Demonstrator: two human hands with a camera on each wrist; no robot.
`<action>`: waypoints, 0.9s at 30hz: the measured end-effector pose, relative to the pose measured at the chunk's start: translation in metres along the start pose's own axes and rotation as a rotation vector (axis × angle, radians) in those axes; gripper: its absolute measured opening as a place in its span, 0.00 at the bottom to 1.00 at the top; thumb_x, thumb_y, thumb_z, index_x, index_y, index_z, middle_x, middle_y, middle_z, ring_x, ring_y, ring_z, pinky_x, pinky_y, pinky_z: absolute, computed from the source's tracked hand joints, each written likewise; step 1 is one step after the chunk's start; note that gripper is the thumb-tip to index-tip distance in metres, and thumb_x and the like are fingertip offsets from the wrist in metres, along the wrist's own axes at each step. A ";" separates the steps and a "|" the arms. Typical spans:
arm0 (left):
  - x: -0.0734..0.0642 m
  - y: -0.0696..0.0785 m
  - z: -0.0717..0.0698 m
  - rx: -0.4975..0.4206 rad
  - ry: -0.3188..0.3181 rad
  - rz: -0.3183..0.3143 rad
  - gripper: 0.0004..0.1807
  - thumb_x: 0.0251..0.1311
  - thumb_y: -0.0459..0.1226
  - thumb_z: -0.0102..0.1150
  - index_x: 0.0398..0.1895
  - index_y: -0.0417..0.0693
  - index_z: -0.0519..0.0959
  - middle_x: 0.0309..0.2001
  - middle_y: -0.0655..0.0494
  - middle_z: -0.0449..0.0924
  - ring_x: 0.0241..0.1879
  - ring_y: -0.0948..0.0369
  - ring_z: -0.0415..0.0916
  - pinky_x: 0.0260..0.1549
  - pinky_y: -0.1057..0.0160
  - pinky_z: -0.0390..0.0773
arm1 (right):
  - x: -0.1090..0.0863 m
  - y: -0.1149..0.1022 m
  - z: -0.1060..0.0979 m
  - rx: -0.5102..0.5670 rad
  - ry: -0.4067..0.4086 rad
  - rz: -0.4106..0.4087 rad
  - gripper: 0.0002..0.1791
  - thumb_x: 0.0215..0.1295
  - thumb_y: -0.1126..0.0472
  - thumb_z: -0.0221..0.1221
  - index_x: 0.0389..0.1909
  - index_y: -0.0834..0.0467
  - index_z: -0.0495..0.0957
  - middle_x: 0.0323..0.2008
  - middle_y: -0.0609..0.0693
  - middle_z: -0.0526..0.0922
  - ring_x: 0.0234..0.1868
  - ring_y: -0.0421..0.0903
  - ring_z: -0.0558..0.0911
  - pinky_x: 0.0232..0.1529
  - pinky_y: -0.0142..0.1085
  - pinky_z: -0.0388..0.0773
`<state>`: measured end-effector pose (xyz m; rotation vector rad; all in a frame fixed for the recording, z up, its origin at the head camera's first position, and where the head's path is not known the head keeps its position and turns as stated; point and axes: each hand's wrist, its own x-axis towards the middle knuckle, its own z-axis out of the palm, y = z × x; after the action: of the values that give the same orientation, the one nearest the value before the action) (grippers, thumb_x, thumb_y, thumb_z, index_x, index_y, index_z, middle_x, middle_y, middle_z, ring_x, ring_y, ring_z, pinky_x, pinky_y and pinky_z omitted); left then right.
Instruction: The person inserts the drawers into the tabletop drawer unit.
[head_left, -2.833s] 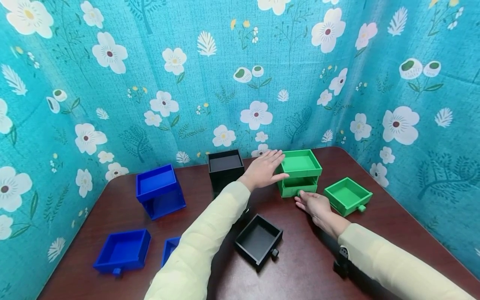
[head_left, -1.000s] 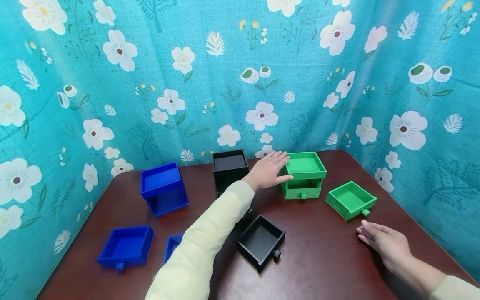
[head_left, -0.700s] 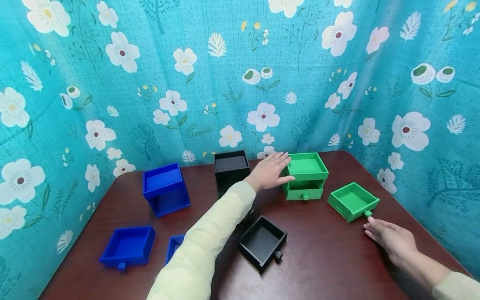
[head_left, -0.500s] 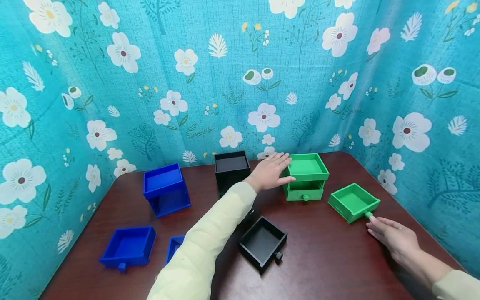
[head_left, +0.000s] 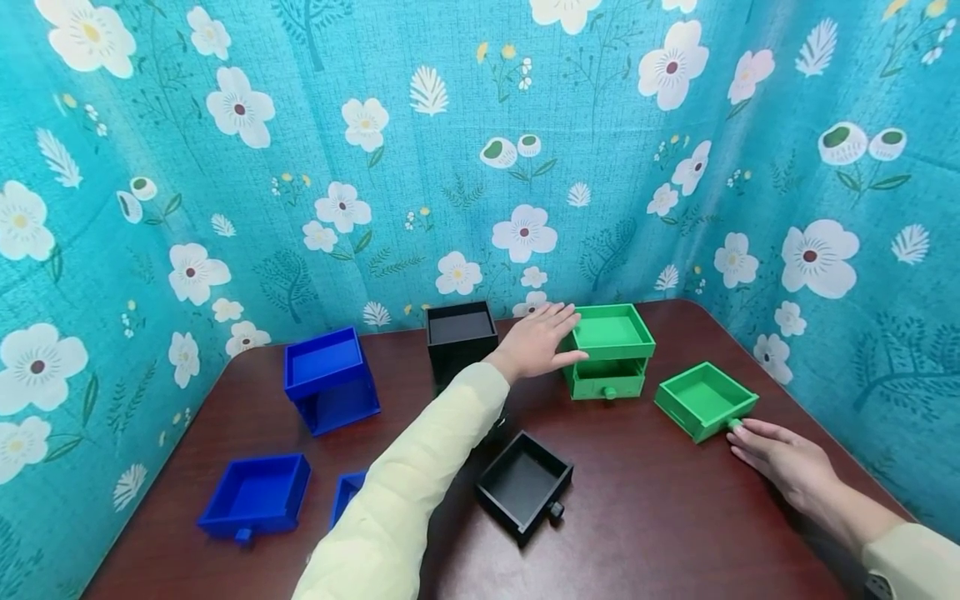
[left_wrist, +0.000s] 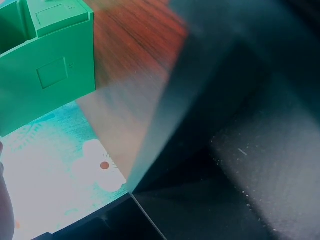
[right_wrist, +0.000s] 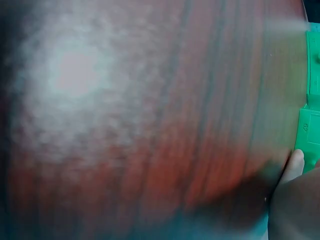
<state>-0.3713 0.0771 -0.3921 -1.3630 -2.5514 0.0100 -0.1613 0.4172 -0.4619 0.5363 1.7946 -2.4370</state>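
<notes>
A small green cabinet (head_left: pixel 613 329) stands at the back right. Its lower drawer (head_left: pixel 588 388) is in place and the slot above is bare. My left hand (head_left: pixel 536 340), fingers straight, rests against the cabinet's left side. The left wrist view shows the green cabinet (left_wrist: pixel 65 55) tipped by the camera's angle. To the right of it a loose green drawer (head_left: pixel 705 396) lies on the table, its knob toward me. Thumb and fingers of my right hand (head_left: pixel 787 462) pinch that knob. At the right wrist view's edge, the right hand (right_wrist: pixel 299 200) meets the green drawer (right_wrist: pixel 310 132).
A black cabinet (head_left: pixel 459 325) stands behind my left forearm, with a black drawer (head_left: pixel 525 482) in front. A blue cabinet (head_left: pixel 326 358) is at the back left. One blue drawer (head_left: pixel 255 492) lies before it; another blue drawer (head_left: pixel 347 492) is partly hidden by my sleeve.
My right hand has let go of the cabinet's lower drawer knob, moved right, and taken the loose green drawer's knob. My left hand has stayed at the cabinet. The view has shifted slightly.
</notes>
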 end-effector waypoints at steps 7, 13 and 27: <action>0.001 -0.001 0.001 0.002 0.004 -0.001 0.43 0.68 0.65 0.36 0.76 0.48 0.54 0.75 0.51 0.51 0.74 0.56 0.46 0.71 0.61 0.40 | 0.004 -0.001 0.003 0.042 -0.008 0.001 0.12 0.63 0.69 0.63 0.29 0.47 0.82 0.32 0.47 0.86 0.36 0.40 0.86 0.44 0.36 0.82; 0.000 -0.002 0.003 -0.002 0.008 0.001 0.43 0.68 0.65 0.37 0.76 0.48 0.55 0.75 0.51 0.51 0.74 0.56 0.47 0.71 0.61 0.40 | 0.006 0.002 0.007 0.061 0.008 -0.024 0.12 0.60 0.71 0.64 0.28 0.49 0.81 0.30 0.47 0.86 0.35 0.40 0.86 0.42 0.36 0.82; 0.000 -0.001 0.002 0.005 -0.006 0.003 0.43 0.68 0.65 0.37 0.77 0.48 0.54 0.76 0.52 0.50 0.75 0.58 0.44 0.71 0.63 0.37 | 0.007 0.001 0.013 0.026 0.097 -0.009 0.11 0.61 0.68 0.65 0.25 0.49 0.82 0.29 0.44 0.85 0.33 0.39 0.86 0.42 0.37 0.82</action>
<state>-0.3730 0.0766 -0.3937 -1.3671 -2.5524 0.0208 -0.1706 0.4062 -0.4614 0.6608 1.8063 -2.4840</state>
